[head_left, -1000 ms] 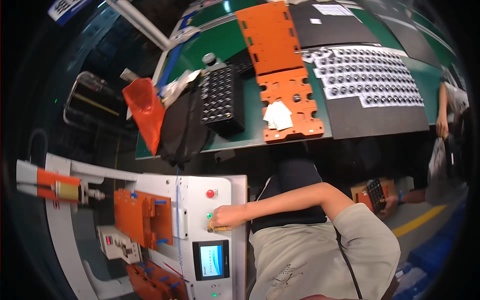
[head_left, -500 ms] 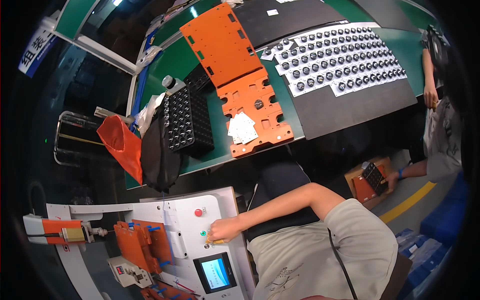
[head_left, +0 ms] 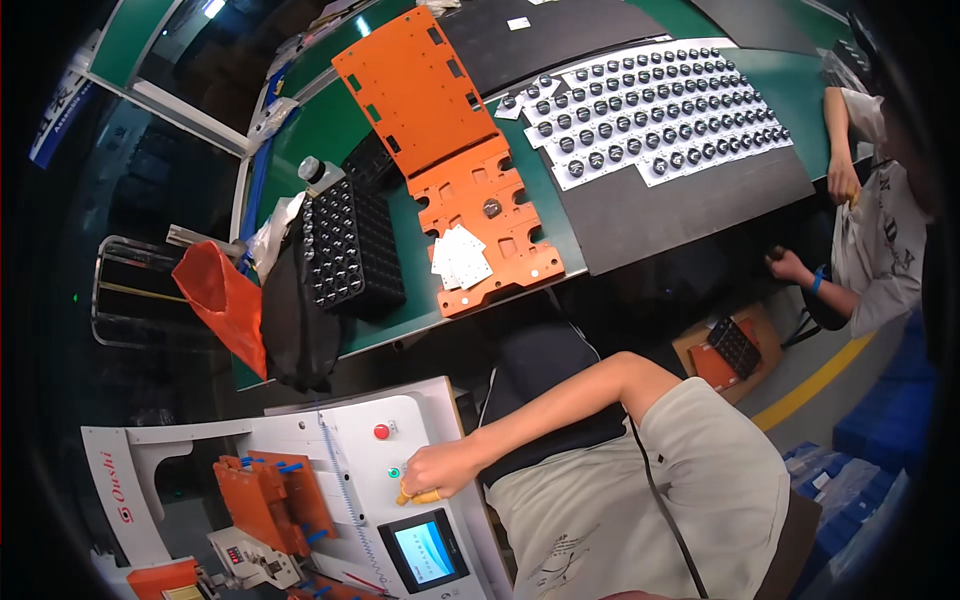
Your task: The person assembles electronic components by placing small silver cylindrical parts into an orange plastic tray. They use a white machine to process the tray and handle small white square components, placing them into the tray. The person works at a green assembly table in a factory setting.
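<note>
Right hand [head_left: 437, 472] at white machine panel [head_left: 350, 430], just beside round green button [head_left: 394, 473], near black-framed rectangular screen [head_left: 422, 552]; yellow-covered fingers [head_left: 426, 496] curled narrow, cannot tell whether gripping anything.

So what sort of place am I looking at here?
Most likely a factory assembly area: matching black parts sit in rows on a green workbench, a white machine carries a red button and a screen, and a second person is nearby.
</note>
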The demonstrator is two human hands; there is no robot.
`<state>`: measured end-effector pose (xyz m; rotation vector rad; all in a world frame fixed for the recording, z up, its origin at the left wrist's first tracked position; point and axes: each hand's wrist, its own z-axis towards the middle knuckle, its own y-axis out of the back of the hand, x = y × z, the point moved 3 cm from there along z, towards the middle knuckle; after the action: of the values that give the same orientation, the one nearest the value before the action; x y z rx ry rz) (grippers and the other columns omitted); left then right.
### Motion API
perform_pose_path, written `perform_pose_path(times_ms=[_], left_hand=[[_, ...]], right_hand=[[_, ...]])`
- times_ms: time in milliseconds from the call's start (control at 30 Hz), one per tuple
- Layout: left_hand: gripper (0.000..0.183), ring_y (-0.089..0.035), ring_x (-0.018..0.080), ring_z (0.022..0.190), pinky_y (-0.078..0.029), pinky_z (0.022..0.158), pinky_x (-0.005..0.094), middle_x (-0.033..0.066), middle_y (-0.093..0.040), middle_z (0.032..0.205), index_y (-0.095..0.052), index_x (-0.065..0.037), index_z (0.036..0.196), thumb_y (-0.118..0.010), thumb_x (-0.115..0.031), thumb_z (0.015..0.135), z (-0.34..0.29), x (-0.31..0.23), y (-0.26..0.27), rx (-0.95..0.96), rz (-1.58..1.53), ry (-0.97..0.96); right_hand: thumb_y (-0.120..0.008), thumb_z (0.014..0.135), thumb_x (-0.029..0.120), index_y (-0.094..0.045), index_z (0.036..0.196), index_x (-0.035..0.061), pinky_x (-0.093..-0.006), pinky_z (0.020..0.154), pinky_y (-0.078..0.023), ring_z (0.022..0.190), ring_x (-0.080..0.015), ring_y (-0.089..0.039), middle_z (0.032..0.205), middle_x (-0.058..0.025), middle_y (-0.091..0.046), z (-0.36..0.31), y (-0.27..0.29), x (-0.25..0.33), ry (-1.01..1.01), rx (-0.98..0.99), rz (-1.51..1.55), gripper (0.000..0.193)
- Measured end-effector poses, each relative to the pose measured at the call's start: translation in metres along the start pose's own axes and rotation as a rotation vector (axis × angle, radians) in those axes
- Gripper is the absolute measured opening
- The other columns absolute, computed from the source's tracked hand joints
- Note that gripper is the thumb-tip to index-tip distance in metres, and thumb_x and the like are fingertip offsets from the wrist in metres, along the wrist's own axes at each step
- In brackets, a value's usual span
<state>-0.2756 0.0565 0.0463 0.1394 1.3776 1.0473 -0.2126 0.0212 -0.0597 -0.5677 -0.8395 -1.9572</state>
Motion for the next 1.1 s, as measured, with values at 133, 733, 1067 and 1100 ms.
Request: perform_pose_path(times_ms=[133, 733, 1067, 1100], left_hand=[[0.05, -0.056, 0.0211, 0.09, -0.046, 0.074, 0.0338, 0.0094, -0.061, 0.107, -0.05, -0.004, 0.137, -0.045, -0.037, 0.1, -0.005, 0.011, -0.029, 0.149, -0.143, 0.014], [0.056, -0.059, 0.0251, 0.106, -0.049, 0.087, 0.0377, 0.0133, -0.059, 0.119, -0.049, -0.001, 0.138, -0.047, -0.042, 0.101, -0.035, 0.096, -0.096, 0.726, -0.565, 0.244], [0.079, -0.054, 0.0315, 0.124, -0.039, 0.109, 0.0422, 0.0196, -0.054, 0.134, -0.038, 0.005, 0.145, -0.059, -0.052, 0.095, -0.041, -0.025, -0.169, 1.513, -0.792, 0.021], [0.078, -0.055, 0.0296, 0.124, -0.039, 0.108, 0.0405, 0.0195, -0.055, 0.136, -0.042, 0.004, 0.144, -0.058, -0.054, 0.094, -0.044, -0.028, -0.175, 1.535, -0.777, 0.016]], right_hand=[[-0.064, 0.091, 0.021, -0.067, 0.109, -0.0006, -0.0421, 0.072, -0.05, 0.082, -0.0333, -0.064, 0.086, -0.0158, -0.066, 0.002, 0.015, 0.053, 0.11, -0.161, 0.143, 0.028], [-0.068, 0.092, 0.01, -0.063, 0.116, -0.0004, -0.0303, 0.079, -0.052, 0.097, -0.0147, -0.063, 0.11, -0.0084, -0.067, -0.186, 0.02, 0.173, -0.339, -1.311, 0.647, 0.027], [-0.061, 0.087, 0.015, -0.072, 0.093, -0.0006, -0.0347, 0.08, -0.055, 0.093, -0.0216, -0.07, 0.099, -0.0127, -0.072, -0.276, 0.016, 0.228, 0.106, -1.993, 0.606, 0.02], [-0.063, 0.086, 0.012, -0.07, 0.092, 0.0006, -0.0374, 0.086, -0.054, 0.097, -0.0216, -0.068, 0.097, -0.0121, -0.072, -0.292, 0.024, 0.236, 0.011, -1.973, 0.479, 0.015]])
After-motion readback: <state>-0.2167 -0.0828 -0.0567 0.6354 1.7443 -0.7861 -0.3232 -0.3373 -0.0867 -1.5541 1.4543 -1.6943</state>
